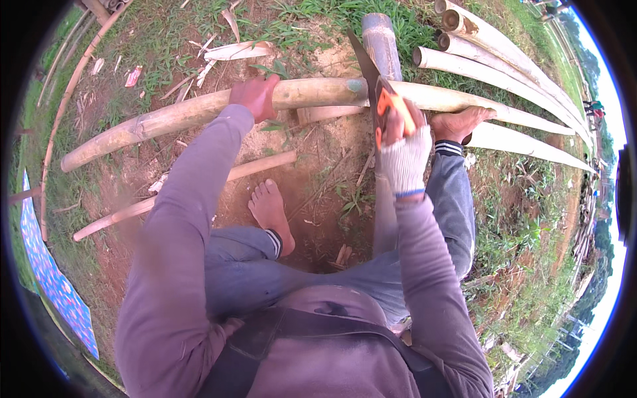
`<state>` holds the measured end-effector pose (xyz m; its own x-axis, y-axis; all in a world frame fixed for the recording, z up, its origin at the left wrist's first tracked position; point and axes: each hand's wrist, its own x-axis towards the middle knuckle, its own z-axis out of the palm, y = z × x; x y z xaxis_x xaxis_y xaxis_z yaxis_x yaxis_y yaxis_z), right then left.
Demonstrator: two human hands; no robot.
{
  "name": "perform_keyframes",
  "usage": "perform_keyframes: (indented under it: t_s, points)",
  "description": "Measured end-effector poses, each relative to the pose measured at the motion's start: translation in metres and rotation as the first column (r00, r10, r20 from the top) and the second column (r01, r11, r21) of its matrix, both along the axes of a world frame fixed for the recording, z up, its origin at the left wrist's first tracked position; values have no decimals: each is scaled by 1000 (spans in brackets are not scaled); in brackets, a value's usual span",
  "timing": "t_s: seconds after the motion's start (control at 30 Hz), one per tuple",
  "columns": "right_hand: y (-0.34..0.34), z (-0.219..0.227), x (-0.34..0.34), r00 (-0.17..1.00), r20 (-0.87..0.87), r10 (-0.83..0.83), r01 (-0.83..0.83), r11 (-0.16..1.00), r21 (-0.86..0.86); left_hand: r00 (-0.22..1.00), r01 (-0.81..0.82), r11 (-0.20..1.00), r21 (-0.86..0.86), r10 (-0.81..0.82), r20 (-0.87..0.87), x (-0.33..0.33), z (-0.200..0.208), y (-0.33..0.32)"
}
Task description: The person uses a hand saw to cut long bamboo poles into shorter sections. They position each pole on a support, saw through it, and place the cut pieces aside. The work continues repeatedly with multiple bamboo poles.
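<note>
My left hand [255, 97] is closed round a long tan bamboo pole [159, 121] that lies crosswise before me. My right hand [403, 149], in a white knit glove with bare fingers showing, grips the orange handle of a handsaw [363, 60]. The saw's dark blade stands across the pole, and its tip points away from me. Whether the teeth have cut in is hidden. Beneath the pole runs a thicker greyish bamboo log [382, 46]. My bare right foot [462, 123] presses on the bamboo to the right of the saw.
Several cut bamboo poles [491, 69] lie stacked at the far right. A thinner bamboo piece [259, 166] rests near my left foot [271, 209]. Dry husks [239, 50] and chips litter the dirt and grass. A blue patterned sheet [56, 285] is at the left edge.
</note>
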<state>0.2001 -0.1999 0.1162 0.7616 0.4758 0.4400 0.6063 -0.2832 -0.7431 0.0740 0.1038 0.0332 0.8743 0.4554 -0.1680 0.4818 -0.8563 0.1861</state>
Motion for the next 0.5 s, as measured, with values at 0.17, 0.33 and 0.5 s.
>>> perform_keyframes:
  t_s: [0.17,0.33,0.5]
  points:
    - [-47,4,-34,966,-257,21,-25,1000,-14,999,-35,998,-55,36,21,-22,-7,9]
    - [-193,5,-136,942,-330,-53,20,994,-104,1000,-8,999,-36,8,2,-10,-10,4]
    - [-10,1,-9,997,-77,-3,-1,999,-51,1000,-1,1000,-5,1,-17,4,-5,-1]
